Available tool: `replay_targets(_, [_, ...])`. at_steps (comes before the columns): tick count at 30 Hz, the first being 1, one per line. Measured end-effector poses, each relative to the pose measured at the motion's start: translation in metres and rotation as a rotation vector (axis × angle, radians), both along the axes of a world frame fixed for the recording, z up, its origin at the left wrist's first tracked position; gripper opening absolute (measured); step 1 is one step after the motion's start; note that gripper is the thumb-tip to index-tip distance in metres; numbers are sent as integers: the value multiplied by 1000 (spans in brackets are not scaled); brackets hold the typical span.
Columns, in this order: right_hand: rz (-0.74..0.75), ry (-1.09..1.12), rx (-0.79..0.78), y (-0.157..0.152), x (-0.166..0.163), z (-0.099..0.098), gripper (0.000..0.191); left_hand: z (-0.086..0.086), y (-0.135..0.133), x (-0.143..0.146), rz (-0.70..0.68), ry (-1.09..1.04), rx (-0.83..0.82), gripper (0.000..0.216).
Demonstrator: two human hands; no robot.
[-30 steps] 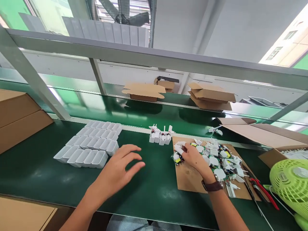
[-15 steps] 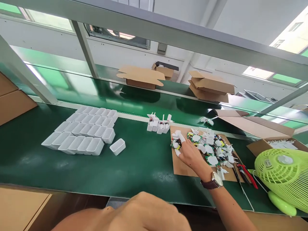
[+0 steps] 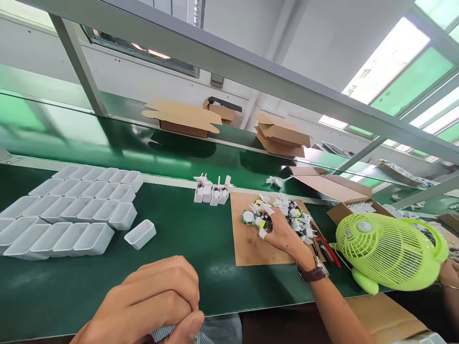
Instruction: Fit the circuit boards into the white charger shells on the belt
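Observation:
My left hand [image 3: 150, 306] is low and close to the camera. Its fingers are curled and pinch a bit of striped cloth [image 3: 168, 333] at the belt's near edge. My right hand [image 3: 283, 234], with a watch on the wrist and white finger cots, reaches into a pile of small circuit boards and white plug parts [image 3: 297, 217] on a cardboard sheet [image 3: 247, 251]. Thumb and forefinger close round a small board with a yellow part [image 3: 261, 222]. Rows of empty white shells [image 3: 71, 210] lie at the left, and one loose shell [image 3: 140, 234] sits beside them.
A few assembled white units [image 3: 211, 193] stand by the belt divider. A lime-green fan [image 3: 387, 251] stands at the right, with red-handled cutters [image 3: 328, 248] beside it. Cardboard boxes [image 3: 179, 119] [image 3: 281, 136] sit on the far belt. Another person's hand [image 3: 450, 274] shows at the far right.
My left hand has pulled back from the belt to the near edge and closed. One shell now lies apart from the rows. The view has swung right; my right hand stays in the pile.

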State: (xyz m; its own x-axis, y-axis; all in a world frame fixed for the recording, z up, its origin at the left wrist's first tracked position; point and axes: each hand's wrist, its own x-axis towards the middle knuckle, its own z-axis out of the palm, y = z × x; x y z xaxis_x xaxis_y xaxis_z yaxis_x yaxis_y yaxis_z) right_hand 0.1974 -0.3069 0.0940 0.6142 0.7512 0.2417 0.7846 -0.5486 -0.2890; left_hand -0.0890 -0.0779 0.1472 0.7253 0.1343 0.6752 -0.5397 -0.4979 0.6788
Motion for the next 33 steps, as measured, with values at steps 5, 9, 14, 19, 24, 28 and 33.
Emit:
replay_targets(5, [-127,-23,142,-11,15,23,64,-1,6,7,70,-4,143,20])
replay_targets(9, [-51,98,141,-12,-1,37,57,-21,28,12,305,-27,350,11])
replay_targets(14, [196,204,103,23,-48,19,50,-66,72,12,697,134,681,19])
replay_targets(19, [262,85,-11,64,-51,-10,41,-105,98,-2,759,290,738,33])
replay_targets(24, [85,-289,-314,61,-17,-23,28,-121,107,-8,682,225,766,29])
replay_targets(28, [61,-367,-360,42,-5,-17,25,-126,108,3,653,214,774,30])
replay_targets(33, [-164,-523,-248,18,9,5,22,-131,104,19,612,199,754,34])
